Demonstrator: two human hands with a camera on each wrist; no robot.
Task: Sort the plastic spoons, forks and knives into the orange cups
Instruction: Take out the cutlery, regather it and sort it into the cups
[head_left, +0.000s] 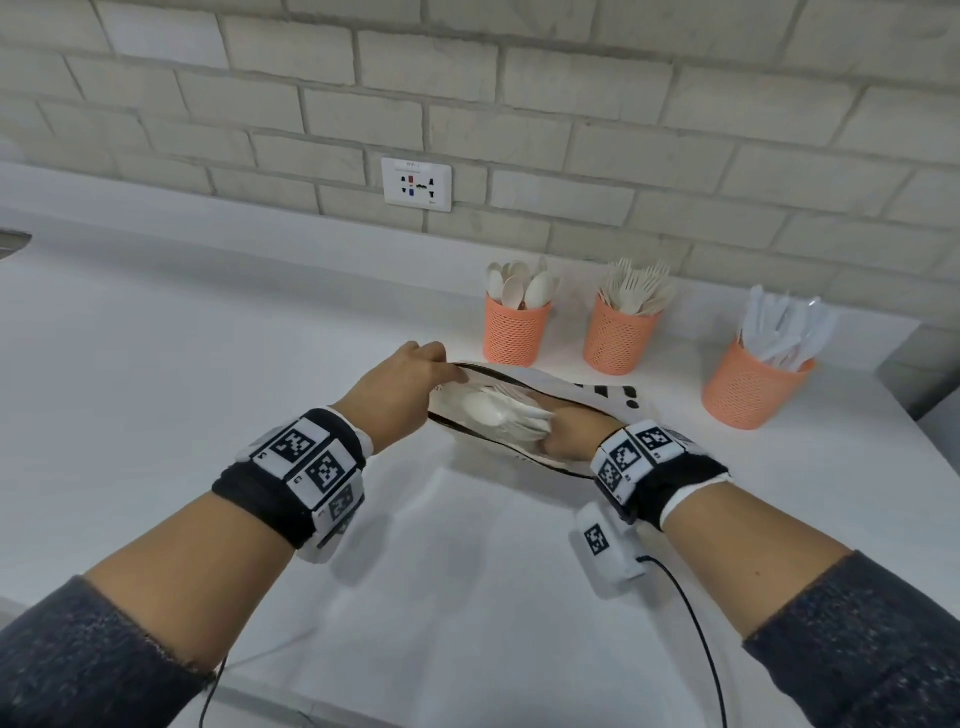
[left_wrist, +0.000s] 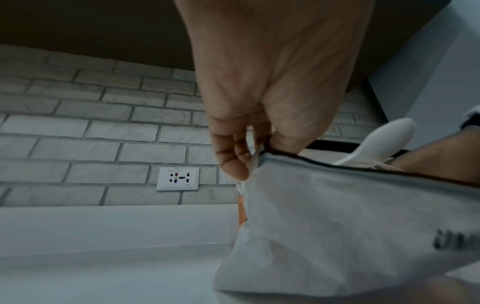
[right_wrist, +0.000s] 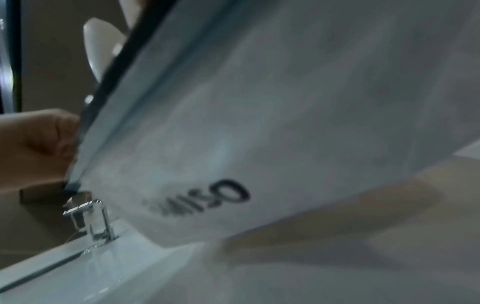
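A white zip pouch (head_left: 605, 393) lies open on the white counter. My left hand (head_left: 410, 382) pinches the left end of its black-edged rim, as the left wrist view shows (left_wrist: 257, 156). My right hand (head_left: 569, 428) is inside the pouch, with its fingers round a bunch of white plastic cutlery (head_left: 498, 410); a spoon bowl (left_wrist: 389, 135) sticks out. Behind the pouch stand three orange mesh cups: the spoon cup (head_left: 514, 335), the fork cup (head_left: 618, 338) and, further right, the knife cup (head_left: 748, 387). The right wrist view is filled by the pouch wall (right_wrist: 285, 102).
A brick wall with a socket plate (head_left: 416, 184) runs along the back of the counter. A sink edge (head_left: 13, 244) shows at the far left, and a chrome tap (right_wrist: 91, 216) appears in the right wrist view. The counter ends just right of the knife cup.
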